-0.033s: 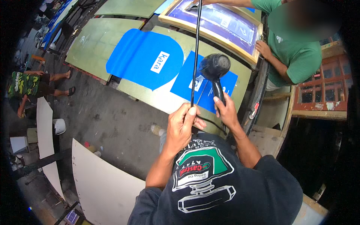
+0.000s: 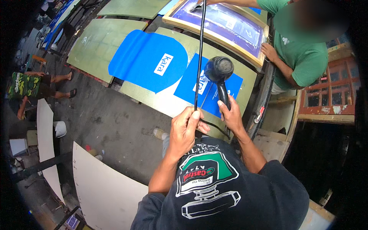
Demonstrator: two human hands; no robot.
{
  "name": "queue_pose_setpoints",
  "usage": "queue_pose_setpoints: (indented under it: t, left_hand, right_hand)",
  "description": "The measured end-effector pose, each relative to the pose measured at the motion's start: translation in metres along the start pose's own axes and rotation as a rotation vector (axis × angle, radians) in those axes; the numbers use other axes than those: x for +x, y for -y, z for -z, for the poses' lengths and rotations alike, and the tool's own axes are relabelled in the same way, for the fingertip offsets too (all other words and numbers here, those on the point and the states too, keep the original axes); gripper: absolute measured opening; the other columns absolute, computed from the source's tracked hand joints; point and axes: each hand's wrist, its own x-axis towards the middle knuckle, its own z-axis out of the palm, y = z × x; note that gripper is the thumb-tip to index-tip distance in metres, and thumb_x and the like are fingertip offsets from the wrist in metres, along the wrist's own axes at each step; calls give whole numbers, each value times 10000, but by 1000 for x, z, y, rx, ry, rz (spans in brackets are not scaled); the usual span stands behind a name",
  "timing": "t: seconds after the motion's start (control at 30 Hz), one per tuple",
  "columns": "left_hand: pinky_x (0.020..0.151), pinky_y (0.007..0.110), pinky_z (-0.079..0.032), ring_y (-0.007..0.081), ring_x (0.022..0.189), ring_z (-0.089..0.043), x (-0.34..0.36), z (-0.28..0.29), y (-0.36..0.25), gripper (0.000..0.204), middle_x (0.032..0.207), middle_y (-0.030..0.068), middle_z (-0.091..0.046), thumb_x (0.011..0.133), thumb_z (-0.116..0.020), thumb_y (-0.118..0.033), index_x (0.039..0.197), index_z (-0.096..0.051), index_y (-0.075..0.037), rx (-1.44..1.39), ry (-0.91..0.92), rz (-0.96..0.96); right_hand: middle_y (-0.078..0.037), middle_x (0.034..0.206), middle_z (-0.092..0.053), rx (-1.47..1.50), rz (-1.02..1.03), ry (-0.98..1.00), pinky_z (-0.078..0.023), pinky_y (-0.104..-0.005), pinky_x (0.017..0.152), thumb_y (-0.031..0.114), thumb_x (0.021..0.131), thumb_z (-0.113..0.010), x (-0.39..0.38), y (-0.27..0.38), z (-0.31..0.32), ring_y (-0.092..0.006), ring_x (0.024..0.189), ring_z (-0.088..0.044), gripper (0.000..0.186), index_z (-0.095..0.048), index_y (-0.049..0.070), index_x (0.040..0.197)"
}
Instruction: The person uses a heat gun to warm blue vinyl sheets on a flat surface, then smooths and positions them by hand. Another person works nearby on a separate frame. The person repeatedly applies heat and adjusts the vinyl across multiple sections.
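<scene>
My right hand [image 2: 232,117] grips the handle of a black hair dryer [image 2: 219,69], held up over the table. The black cord [image 2: 201,46] hangs down from above and is pinched in my left hand [image 2: 184,130], between thumb and fingers. Beyond my hand the cord loops away toward the right. Under the dryer lies a blue sheet [image 2: 233,82] with white print, partly hidden by dryer and cord. To its left, a larger rounded blue sheet [image 2: 142,57] bears a white printed label. Both rest on a greenish board [image 2: 247,74].
Across the table, a person in green [image 2: 301,57] works at a wood-framed printing screen [image 2: 214,40]. Another person in camouflage [image 2: 27,84] is far left. A pale panel [image 2: 103,180] stands to my left. A small red-and-white tool [image 2: 259,115] lies on the right rail.
The hair dryer has shifted very slightly toward me, baring more of the print on the blue sheet. My left hand keeps its hold on the cord.
</scene>
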Motion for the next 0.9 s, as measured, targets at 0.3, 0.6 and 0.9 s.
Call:
queue_pose_setpoints:
  t: [0.3, 0.6, 0.9]
  left_hand:
    - [536, 268, -541, 184, 620, -654, 3, 7, -1, 294, 720, 82, -552, 1018, -421, -219, 884, -506, 28, -10, 22, -3]
    - [537, 268, -553, 179, 618, -656, 3, 8, -5, 284, 731, 99, -584, 1015, -430, -206, 899, -510, 41, -29, 103, 60]
    - [531, 258, -544, 155, 641, -663, 12, -14, -17, 243, 782, 112, -600, 992, -478, -145, 882, -531, 65, -28, 236, -47]
  right_hand:
    - [10, 658, -492, 16, -46, -7, -358, -221, 413, 257, 923, -598, -15, 5, 6, -62, 459, -442, 399, -495, -15, 1196]
    - [15, 696, -499, -100, -60, -4, -363, -228, 458, 238, 920, -594, -48, 8, -2, -49, 516, -448, 388, -501, -19, 1195]
    - [-15, 788, -564, 43, -36, 109, -428, -236, 545, 205, 930, -569, -36, 1, 3, -76, 618, -513, 348, -511, -20, 1190]
